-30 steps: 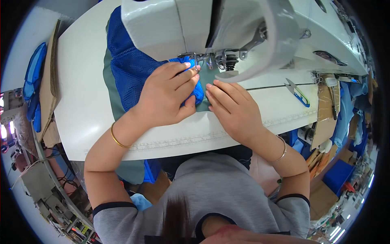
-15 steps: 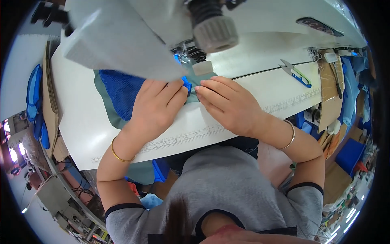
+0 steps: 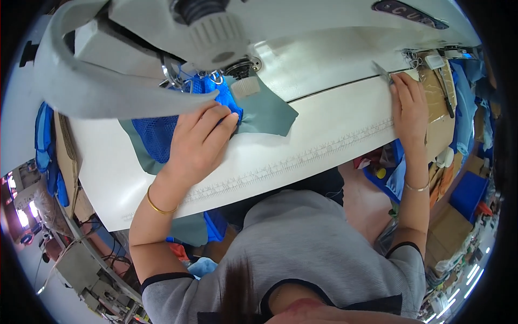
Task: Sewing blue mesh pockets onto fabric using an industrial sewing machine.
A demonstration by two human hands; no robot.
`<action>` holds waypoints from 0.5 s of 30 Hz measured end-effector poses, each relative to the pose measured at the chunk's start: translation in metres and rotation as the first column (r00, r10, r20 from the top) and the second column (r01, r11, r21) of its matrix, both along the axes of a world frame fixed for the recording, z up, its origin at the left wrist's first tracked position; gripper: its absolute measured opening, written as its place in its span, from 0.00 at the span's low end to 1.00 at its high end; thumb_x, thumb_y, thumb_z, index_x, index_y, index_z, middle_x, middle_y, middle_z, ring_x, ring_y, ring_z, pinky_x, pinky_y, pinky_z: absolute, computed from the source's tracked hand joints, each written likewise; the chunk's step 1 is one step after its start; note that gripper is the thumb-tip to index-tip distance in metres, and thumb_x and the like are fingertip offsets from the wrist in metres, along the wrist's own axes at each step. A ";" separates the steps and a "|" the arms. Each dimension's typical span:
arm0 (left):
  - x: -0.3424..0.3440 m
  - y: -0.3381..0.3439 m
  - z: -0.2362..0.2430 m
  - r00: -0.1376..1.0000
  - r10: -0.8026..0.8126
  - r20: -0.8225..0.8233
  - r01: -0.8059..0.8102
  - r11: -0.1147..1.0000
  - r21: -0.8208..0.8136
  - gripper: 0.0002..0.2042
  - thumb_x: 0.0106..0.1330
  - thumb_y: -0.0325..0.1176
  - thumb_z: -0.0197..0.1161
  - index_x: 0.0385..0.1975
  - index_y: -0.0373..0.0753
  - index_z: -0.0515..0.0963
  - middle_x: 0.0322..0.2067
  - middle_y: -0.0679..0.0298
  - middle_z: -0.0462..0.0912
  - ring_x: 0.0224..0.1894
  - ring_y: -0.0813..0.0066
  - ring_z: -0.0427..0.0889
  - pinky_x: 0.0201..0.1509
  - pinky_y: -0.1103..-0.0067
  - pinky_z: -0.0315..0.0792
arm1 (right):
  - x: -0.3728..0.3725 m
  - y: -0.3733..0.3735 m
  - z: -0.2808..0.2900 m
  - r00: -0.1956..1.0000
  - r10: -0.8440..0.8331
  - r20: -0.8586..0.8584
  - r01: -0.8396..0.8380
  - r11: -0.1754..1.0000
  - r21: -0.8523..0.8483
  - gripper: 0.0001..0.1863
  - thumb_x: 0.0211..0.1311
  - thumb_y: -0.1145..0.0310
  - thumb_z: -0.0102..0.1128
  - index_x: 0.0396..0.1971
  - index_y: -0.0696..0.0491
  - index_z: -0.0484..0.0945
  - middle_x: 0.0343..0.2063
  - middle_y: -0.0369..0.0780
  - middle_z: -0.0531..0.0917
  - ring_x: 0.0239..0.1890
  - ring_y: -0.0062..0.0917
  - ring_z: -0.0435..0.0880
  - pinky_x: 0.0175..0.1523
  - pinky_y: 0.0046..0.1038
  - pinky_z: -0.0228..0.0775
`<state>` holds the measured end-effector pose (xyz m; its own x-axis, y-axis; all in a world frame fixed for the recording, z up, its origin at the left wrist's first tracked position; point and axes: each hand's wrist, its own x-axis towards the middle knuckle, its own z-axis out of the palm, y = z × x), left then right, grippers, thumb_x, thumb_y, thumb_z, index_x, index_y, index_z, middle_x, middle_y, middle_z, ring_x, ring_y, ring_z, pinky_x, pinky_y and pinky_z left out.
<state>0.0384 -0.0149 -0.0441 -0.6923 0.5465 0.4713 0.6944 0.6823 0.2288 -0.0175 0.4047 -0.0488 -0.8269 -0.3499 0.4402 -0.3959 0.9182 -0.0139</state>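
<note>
My left hand (image 3: 197, 140) is closed at the edge of a blue fabric piece (image 3: 229, 100), under the head of a sewing machine (image 3: 135, 89). Green-grey fabric (image 3: 270, 110) lies beneath it and spreads to the right. Left of that hand, blue mesh (image 3: 156, 135) rests on more of the green-grey cloth. Over at the right end of the table, my right hand (image 3: 410, 110) has its fingers curled round a pair of thread snips (image 3: 381, 70). Only the blades stick out past the fingers; the handles are hidden.
A printed ruler (image 3: 302, 160) runs along the front of the white table (image 3: 345, 116). Beyond its right end sit brown cardboard (image 3: 440, 129), small scissors (image 3: 413, 58) and a black-handled tool (image 3: 448, 102). Blue cloth (image 3: 46, 156) hangs at the left.
My right hand has left the fabric and moved right, onto the snips. The left hand stays on the cloth. More of the blue and green-grey fabric shows, and the view has shifted.
</note>
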 end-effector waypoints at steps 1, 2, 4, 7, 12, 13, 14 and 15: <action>0.000 0.000 0.004 1.000 0.003 0.000 -0.003 1.000 -0.004 0.18 0.46 0.20 0.74 0.40 0.33 0.83 0.38 0.58 0.83 0.44 0.56 0.81 0.51 0.65 0.76 | -0.004 -0.001 -0.001 0.999 0.035 -0.039 -0.036 0.999 -0.017 0.09 0.68 0.71 0.61 0.44 0.58 0.81 0.43 0.45 0.85 0.44 0.40 0.84 0.50 0.38 0.76; 0.001 0.000 0.009 0.999 0.006 0.050 -0.005 1.000 -0.011 0.18 0.46 0.21 0.73 0.41 0.33 0.83 0.38 0.58 0.83 0.44 0.56 0.81 0.51 0.65 0.76 | -0.003 -0.008 0.000 0.998 0.037 -0.040 -0.038 0.999 -0.021 0.09 0.68 0.71 0.61 0.44 0.58 0.81 0.43 0.45 0.85 0.44 0.40 0.84 0.50 0.38 0.76; 0.005 0.000 0.013 0.995 0.015 0.100 -0.012 1.000 -0.029 0.18 0.47 0.22 0.73 0.41 0.33 0.83 0.39 0.58 0.83 0.45 0.55 0.81 0.51 0.65 0.76 | 0.005 -0.044 0.006 0.855 -0.045 0.517 0.295 0.862 -0.413 0.09 0.69 0.71 0.60 0.45 0.56 0.81 0.42 0.43 0.85 0.43 0.38 0.84 0.44 0.38 0.75; 0.002 0.000 0.003 0.999 0.011 0.035 -0.008 0.997 -0.071 0.18 0.49 0.22 0.72 0.43 0.33 0.84 0.40 0.57 0.83 0.46 0.56 0.81 0.51 0.65 0.77 | -0.006 -0.103 0.017 0.845 0.403 0.351 -0.206 0.852 -0.482 0.11 0.66 0.71 0.63 0.48 0.51 0.83 0.32 0.39 0.81 0.36 0.35 0.80 0.40 0.36 0.72; 0.008 0.002 0.001 0.999 0.018 -0.052 -0.020 0.999 -0.043 0.16 0.50 0.21 0.69 0.42 0.32 0.86 0.44 0.58 0.86 0.47 0.58 0.81 0.51 0.65 0.79 | -0.021 -0.143 0.013 0.750 0.643 0.155 -0.516 0.715 -0.471 0.15 0.58 0.69 0.69 0.46 0.46 0.86 0.29 0.35 0.74 0.34 0.31 0.75 0.39 0.33 0.70; 0.008 0.003 0.001 0.999 0.015 -0.052 -0.018 0.999 -0.045 0.16 0.50 0.21 0.69 0.42 0.32 0.86 0.44 0.58 0.86 0.47 0.58 0.81 0.51 0.65 0.79 | -0.023 -0.145 0.010 0.725 0.674 0.140 -0.552 0.691 -0.466 0.16 0.55 0.70 0.70 0.46 0.46 0.86 0.31 0.35 0.73 0.34 0.30 0.74 0.38 0.32 0.69; 0.008 0.003 0.001 0.999 0.018 -0.038 -0.020 0.999 -0.042 0.16 0.50 0.20 0.69 0.42 0.32 0.86 0.45 0.58 0.86 0.47 0.58 0.81 0.51 0.66 0.80 | -0.023 -0.147 0.007 0.699 0.703 0.126 -0.587 0.666 -0.460 0.18 0.52 0.72 0.71 0.45 0.46 0.87 0.32 0.35 0.73 0.34 0.30 0.72 0.38 0.32 0.67; 0.008 0.003 0.000 0.999 0.020 -0.024 -0.021 0.999 -0.038 0.16 0.51 0.20 0.69 0.41 0.31 0.86 0.46 0.58 0.87 0.47 0.58 0.81 0.50 0.66 0.80 | -0.023 -0.149 0.004 0.701 0.702 0.126 -0.585 0.667 -0.461 0.18 0.52 0.72 0.71 0.45 0.46 0.87 0.32 0.35 0.73 0.34 0.30 0.72 0.38 0.32 0.67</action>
<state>0.0466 -0.0123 -0.0437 -0.6924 0.5501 0.4668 0.6849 0.7046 0.1857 -0.0410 0.2552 -0.0445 -0.5542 -0.7040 0.4441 -0.8094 0.3314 -0.4848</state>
